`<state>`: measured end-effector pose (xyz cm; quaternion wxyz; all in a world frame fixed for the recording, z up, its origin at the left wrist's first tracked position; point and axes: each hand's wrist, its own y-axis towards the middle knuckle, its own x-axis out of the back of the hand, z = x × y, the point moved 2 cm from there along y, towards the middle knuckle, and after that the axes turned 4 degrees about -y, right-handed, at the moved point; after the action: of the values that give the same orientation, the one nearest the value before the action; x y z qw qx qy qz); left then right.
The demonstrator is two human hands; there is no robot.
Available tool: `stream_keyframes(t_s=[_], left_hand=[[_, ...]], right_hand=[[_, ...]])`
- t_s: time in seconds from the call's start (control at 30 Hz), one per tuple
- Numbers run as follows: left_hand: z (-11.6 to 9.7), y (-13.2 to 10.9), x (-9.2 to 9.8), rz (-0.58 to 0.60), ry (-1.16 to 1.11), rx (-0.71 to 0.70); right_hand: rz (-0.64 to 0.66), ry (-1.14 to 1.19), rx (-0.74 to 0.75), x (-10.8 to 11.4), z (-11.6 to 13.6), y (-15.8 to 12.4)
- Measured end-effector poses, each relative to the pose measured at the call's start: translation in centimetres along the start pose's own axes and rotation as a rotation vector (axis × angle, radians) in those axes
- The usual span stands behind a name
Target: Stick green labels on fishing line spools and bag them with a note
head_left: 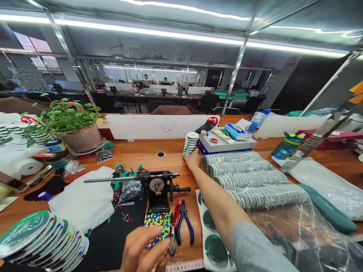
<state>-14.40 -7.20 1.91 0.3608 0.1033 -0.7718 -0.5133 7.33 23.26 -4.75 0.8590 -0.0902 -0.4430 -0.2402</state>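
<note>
My right hand [193, 160] reaches far forward over the wooden table, its fingers closed round the lower part of a short stack of white reels [191, 142] with green bits between them. Part of the grip is hidden behind the stack. Near the table's front edge, my left hand [146, 247] is raised with fingers loosely bent and apart, nothing visible in them. Just beyond it lie many coloured beads [159, 223]. A black hand-cranked machine with a dial [157, 185] stands behind the beads. Blue-handled pliers [185, 223] and a red-handled tool [176, 215] lie beside them.
Several plastic-wrapped rows of discs [249, 177] fill the right side. Large green-and-white discs [42, 240] are stacked at front left. A potted plant [75, 128] stands at the back left. A box [227, 143] sits behind the rows, and a white divider [147, 126] runs along the back.
</note>
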Motion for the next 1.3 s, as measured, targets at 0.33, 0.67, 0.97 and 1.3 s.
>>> stream_keyframes(t_s=[0.33,0.67,0.97,1.3], left_hand=[[1.5,19.1,-14.5,0.62,0.048,0.413],[4.1,20.7,-18.3,0.993,0.074,0.47],[4.7,22.2,-16.4,1.132,-0.001,0.435],[-3.1,9.4,-3.6,0.031,-0.014,-0.101]], right_hand=[[0.095,0.016,0.105,4.3,-3.5,-8.7],[0.203,-0.09,0.199,7.4,-4.5,-11.6],[0.289,-0.187,0.523,12.9,-5.1,-4.3],[0.377,-0.397,0.81,5.6,0.6,7.4]])
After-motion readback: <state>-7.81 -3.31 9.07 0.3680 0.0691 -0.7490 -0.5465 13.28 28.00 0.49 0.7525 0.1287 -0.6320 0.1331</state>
